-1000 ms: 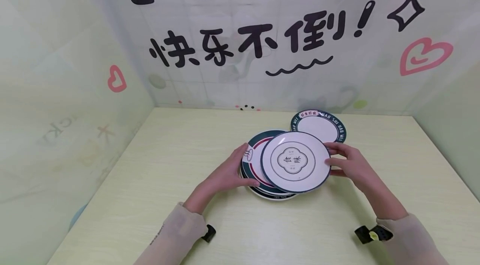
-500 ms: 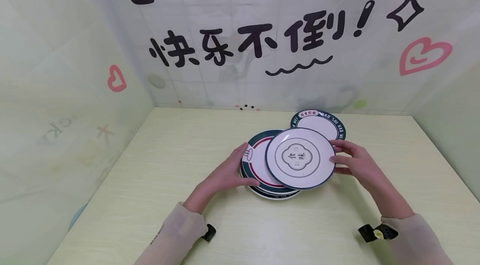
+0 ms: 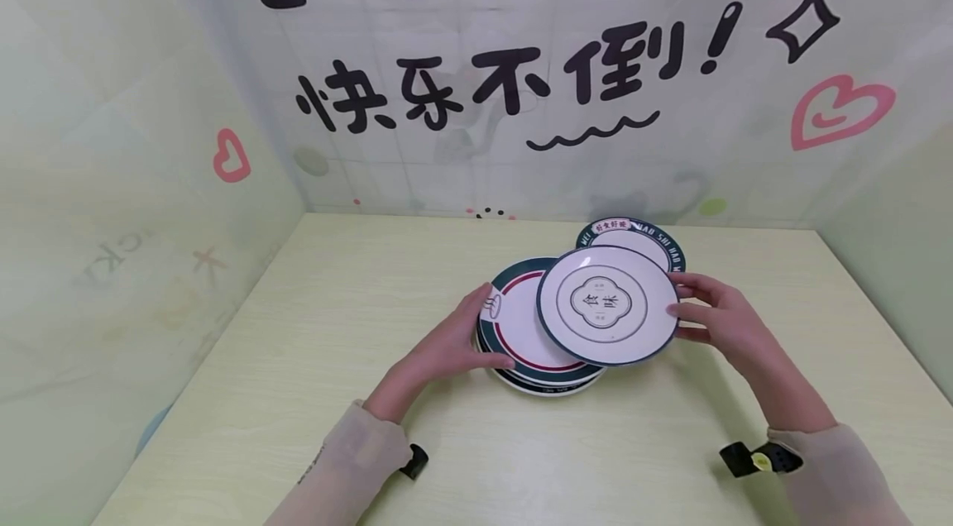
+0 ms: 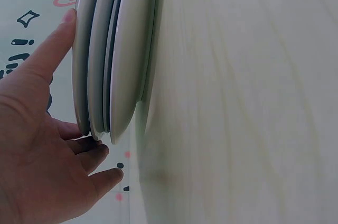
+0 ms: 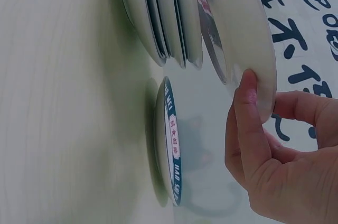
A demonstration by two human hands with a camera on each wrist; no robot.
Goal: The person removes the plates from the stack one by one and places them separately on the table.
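Observation:
My right hand (image 3: 720, 317) pinches the right rim of a white plate (image 3: 633, 344) with a dark blue edge and a framed emblem. This plate is tilted over a stack of plates (image 3: 514, 319), whose top one has a green rim and a red ring. In the right wrist view, a gap separates the held plate (image 5: 245, 28) from the stack (image 5: 158, 18). My left hand (image 3: 450, 344) touches the stack's left edge, thumb and fingers spread along the rim. The left wrist view shows the stacked plates (image 4: 97, 71) edge-on beside that hand (image 4: 45, 155).
Behind the held plate, another green-rimmed plate (image 3: 673, 249) lies on the pale wooden table (image 3: 357, 303), partly covered in the head view. A printed white cloth wall (image 3: 417, 170) closes the back, with side walls at left and right.
My right hand has moved right and slightly away from me, carrying the white plate; more of the stack's top plate shows. My left hand stays in place.

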